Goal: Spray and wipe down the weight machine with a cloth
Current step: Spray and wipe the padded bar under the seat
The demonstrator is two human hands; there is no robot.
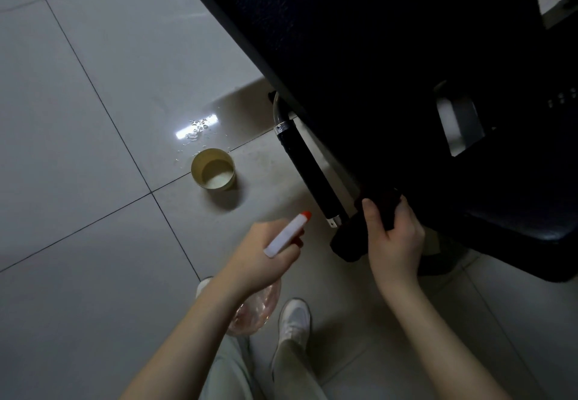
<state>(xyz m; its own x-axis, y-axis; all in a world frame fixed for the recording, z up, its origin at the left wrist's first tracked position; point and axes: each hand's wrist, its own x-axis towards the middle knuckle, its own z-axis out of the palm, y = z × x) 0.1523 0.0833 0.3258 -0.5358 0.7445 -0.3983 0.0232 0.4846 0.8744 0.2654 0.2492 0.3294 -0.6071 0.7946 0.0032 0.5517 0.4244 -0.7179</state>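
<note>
1. at the lower corner of the weight machine (375, 55), the right grip (394, 237) holds a dark cloth (347, 243), fingers curled round it, just beside the end of a black foam bar (309, 168).
2. the left grip (259, 252) is closed round a spray bottle (286, 235); its red nozzle points toward the bar.
3. a yellow cup (213, 169) stands on the tiled floor (78, 149), near water droplets (197, 130).
</note>
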